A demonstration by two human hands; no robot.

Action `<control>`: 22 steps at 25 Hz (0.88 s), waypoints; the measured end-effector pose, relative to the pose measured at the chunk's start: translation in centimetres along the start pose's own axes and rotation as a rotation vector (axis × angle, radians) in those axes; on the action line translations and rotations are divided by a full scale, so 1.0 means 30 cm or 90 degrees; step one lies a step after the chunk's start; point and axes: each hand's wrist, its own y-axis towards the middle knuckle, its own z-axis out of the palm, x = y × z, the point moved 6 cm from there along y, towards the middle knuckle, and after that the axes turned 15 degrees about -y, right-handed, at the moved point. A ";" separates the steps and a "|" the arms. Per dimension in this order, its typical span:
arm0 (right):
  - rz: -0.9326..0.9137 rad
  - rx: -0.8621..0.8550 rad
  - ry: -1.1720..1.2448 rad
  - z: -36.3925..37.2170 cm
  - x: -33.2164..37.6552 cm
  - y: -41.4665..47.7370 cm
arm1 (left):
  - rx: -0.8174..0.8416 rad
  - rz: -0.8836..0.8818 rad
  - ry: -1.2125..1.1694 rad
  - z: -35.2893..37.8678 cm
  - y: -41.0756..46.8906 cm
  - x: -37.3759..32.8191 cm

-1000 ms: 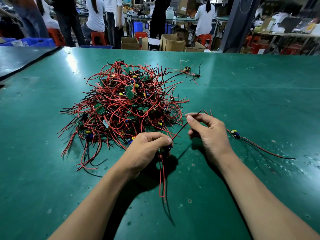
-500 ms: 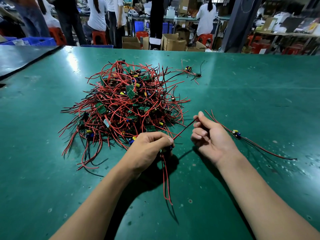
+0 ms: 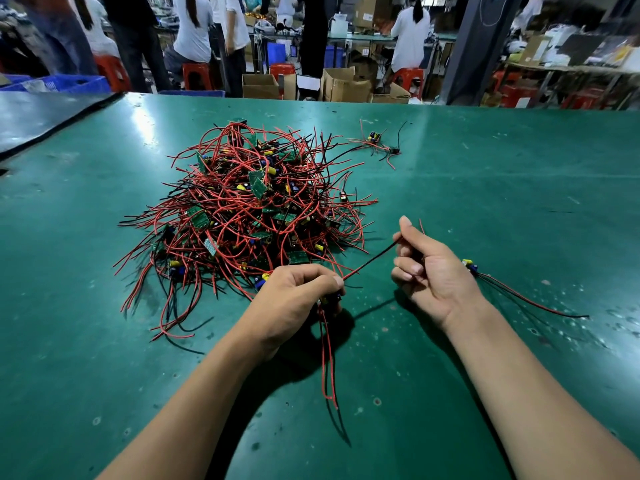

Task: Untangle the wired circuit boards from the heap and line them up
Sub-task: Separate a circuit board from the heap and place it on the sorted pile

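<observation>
**A:** Head view: where is the work?

**B:** The heap (image 3: 256, 209) of red and black wires and green boards is seen on the table (image 3: 502, 202), just beyond the hands. A board (image 3: 329, 301) is gripped in the curled fingers of the left hand (image 3: 294, 299) at the heap's near edge, and it is mostly hidden. Its red leads (image 3: 327, 358) hang toward the viewer.

**A:** And the other hand?

**B:** A wire (image 3: 370, 261) is pinched between the thumb and fingers of the right hand (image 3: 433, 271) and is stretched taut from the left hand. A freed board (image 3: 468, 264) is laid just behind the right hand, its wires trailing right. Far boards (image 3: 375, 137) lie apart, beyond the heap.

**A:** What could go wrong from here?

**B:** It is judged that a solder joint could be strained, or a lead torn off, if the taut wire is pulled harder. Whether the held board is clear of the heap cannot be told. If a loop is caught, neighbours would be dragged along and the tangle tightened. The freed board could also be knocked out of line if its wires are snagged by the right wrist.
</observation>
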 end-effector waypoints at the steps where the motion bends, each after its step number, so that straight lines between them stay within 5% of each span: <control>1: 0.030 0.020 0.040 0.005 -0.005 0.001 | 0.004 -0.001 0.000 0.002 0.001 0.001; 4: 0.108 0.085 0.107 0.021 -0.021 -0.001 | 0.020 -0.004 0.011 0.011 -0.004 0.001; 12: 0.082 0.092 0.104 0.021 -0.021 0.007 | 0.001 0.005 -0.001 0.002 0.000 0.000; 17: -0.039 -0.009 -0.044 -0.005 -0.023 0.018 | -0.034 0.023 -0.024 -0.014 0.005 -0.001; 22: -0.066 0.143 -0.203 0.063 -0.055 -0.014 | -0.048 0.034 -0.019 -0.020 0.006 -0.001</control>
